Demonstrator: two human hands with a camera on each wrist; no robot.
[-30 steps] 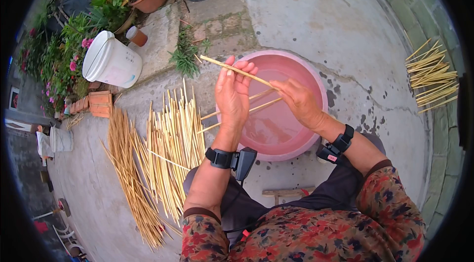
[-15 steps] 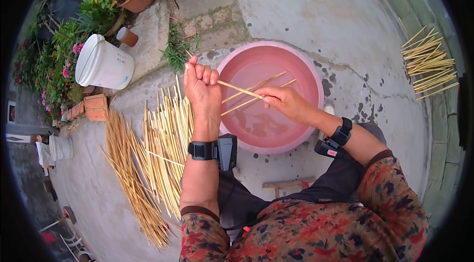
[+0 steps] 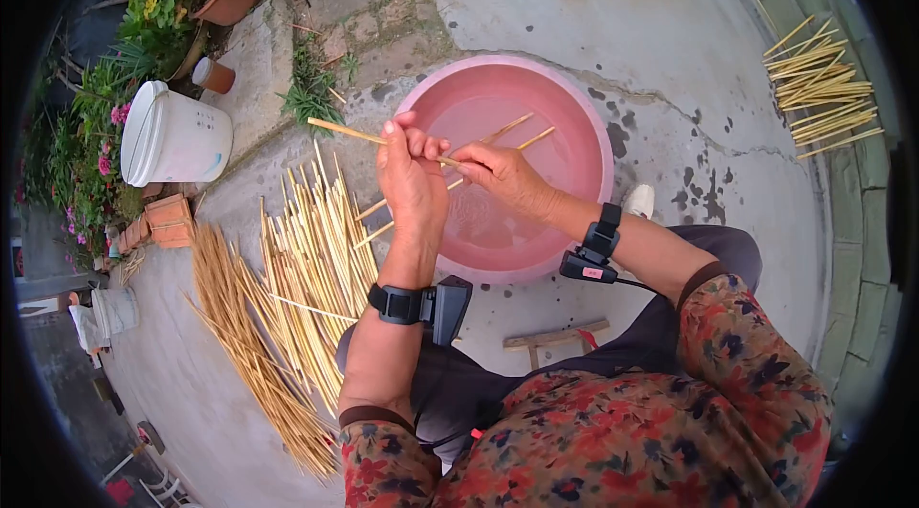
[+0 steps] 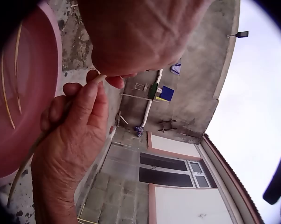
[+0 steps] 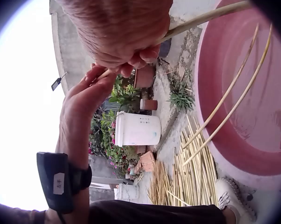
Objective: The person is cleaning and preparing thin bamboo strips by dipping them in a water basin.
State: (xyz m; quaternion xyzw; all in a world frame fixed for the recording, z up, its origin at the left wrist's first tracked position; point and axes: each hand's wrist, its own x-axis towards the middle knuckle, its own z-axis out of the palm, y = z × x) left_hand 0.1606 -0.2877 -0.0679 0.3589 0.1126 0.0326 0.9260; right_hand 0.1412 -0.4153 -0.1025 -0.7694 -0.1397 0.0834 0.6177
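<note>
Both hands are on one thin straw-coloured stalk (image 3: 345, 131) above the near left part of a pink basin (image 3: 601, 144). My left hand (image 3: 412, 182) has its fingers curled round the stalk, one end poking out past the thumb to the left. Close beside it, my right hand (image 3: 512, 180) pinches the stalk between thumb and fingers. In the right wrist view the stalk (image 5: 205, 19) also runs out behind the right hand, over the basin. Two more stalks (image 3: 536, 137) lie across the basin's left rim, over the water.
Many stalks (image 3: 316, 249) lie spread on the concrete left of the basin, beside a browner bundle (image 3: 225, 288). Another pile (image 3: 823, 91) lies by the block wall at right. A white bucket (image 3: 187, 139), bricks (image 3: 168, 221) and potted plants stand at left. A low wooden stool (image 3: 555, 336) is near the knees.
The left hand's fingers went from spread under the stalk to curled round it. The hands drew apart along the stalk, then came close together again. The head view has shifted slightly.
</note>
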